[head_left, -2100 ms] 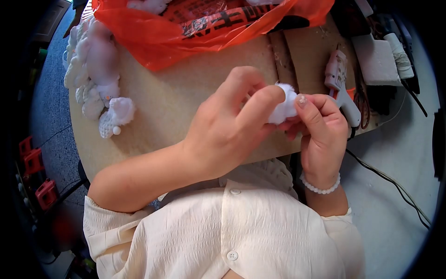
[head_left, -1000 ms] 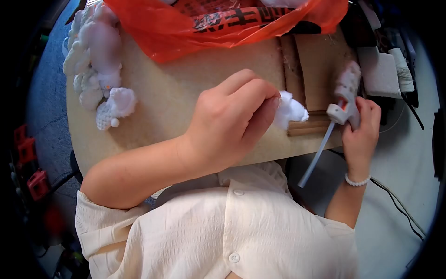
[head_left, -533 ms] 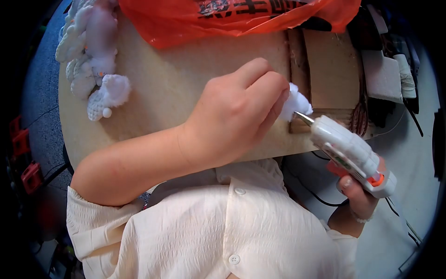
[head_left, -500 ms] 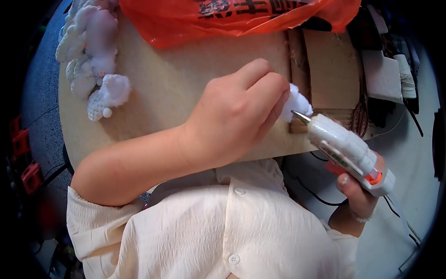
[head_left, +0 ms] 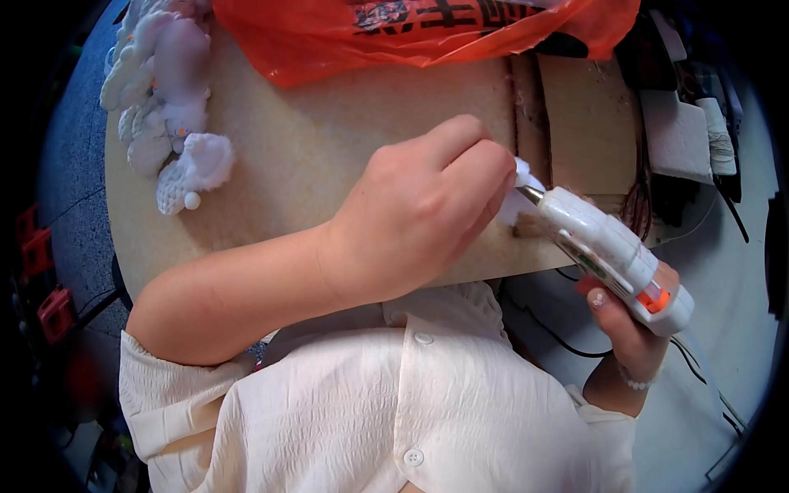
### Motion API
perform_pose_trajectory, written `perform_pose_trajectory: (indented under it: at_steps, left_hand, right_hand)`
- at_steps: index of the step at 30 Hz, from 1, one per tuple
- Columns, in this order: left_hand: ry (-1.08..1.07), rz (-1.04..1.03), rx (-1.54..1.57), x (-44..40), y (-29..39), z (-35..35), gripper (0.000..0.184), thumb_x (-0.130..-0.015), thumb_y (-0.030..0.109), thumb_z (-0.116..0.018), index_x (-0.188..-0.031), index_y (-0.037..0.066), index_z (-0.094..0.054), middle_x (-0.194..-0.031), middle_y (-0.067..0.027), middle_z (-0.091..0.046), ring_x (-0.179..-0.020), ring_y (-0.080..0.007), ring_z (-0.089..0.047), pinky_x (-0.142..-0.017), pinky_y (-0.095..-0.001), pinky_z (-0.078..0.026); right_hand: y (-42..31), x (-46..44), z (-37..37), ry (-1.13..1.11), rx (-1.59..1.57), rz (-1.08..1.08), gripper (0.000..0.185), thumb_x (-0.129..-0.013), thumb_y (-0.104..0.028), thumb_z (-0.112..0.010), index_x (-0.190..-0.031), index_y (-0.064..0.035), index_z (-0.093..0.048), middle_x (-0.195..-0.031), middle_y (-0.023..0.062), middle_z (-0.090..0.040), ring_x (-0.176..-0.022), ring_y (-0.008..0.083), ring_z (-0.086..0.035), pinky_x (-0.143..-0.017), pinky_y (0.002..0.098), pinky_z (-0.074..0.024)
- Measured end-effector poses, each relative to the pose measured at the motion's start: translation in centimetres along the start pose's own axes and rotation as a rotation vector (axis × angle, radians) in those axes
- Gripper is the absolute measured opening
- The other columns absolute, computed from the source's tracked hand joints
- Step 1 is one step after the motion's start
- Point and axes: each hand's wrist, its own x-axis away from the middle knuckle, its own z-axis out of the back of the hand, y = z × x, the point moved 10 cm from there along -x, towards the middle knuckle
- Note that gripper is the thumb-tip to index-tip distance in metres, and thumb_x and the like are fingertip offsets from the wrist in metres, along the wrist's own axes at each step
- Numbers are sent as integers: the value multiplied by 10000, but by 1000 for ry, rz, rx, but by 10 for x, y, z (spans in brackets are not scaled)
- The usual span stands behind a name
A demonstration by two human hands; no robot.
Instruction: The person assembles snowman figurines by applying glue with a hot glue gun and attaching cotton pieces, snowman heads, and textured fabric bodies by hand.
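Note:
My left hand (head_left: 431, 205) is closed with its back to the camera, pinching a white fluffy piece (head_left: 526, 174) that is mostly hidden behind the fingers. My right hand (head_left: 629, 324) is wrapped round a white glue gun (head_left: 606, 242). The gun's metal nozzle points up and left, its tip at the white piece by my left fingertips. Whether glue is coming out cannot be made out.
Several white crocheted, fluffy pieces (head_left: 197, 168) lie at the table's left side. A red plastic bag (head_left: 329, 49) covers the far edge. Cardboard (head_left: 588, 123), a white foam block (head_left: 675, 135) and a thread spool (head_left: 717, 135) are at the right. Cables hang below.
The glue gun has moved slightly up and left, bringing its nozzle closer to my left fingertips. The white piece has turned, with less of it showing. My left hand has barely shifted.

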Motion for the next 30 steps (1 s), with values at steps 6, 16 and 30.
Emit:
perform_pose_trajectory:
  at_steps: [6, 16, 30]
  left_hand:
    - [-16, 20, 0, -1, -3, -3, 41, -832, -12, -621, -869, -8, -604, -784, -106, -567, -625, -246, -571, -544, -324, -471]
    - [-17, -26, 18, 0, 3, -2, 46, -828, -23, -630, -859, -7, -601, -769, -102, -562, -610, -227, -567, -522, -314, -462]
    - [20, 36, 99, 0, -5, 3, 41, -834, -21, -633, -865, -21, -608, -790, -111, -594, -648, -231, -583, -572, -299, -474]
  right_hand:
    - [-10, 2, 1, -94, 84, 153, 324, -559, -127, -740, -815, 52, -654, -704, 128, -621, -566, 258, -582, -545, 306, -445]
    - [3, -5, -4, -42, -51, 9, 309, -665, -139, -743, -892, 57, -667, -713, 106, -620, -598, 194, -569, -570, 279, -434]
    - [56, -29, 45, 320, -260, -142, 336, -798, -263, -723, -966, 23, -666, -765, 95, -663, -638, 115, -610, -570, 238, -481]
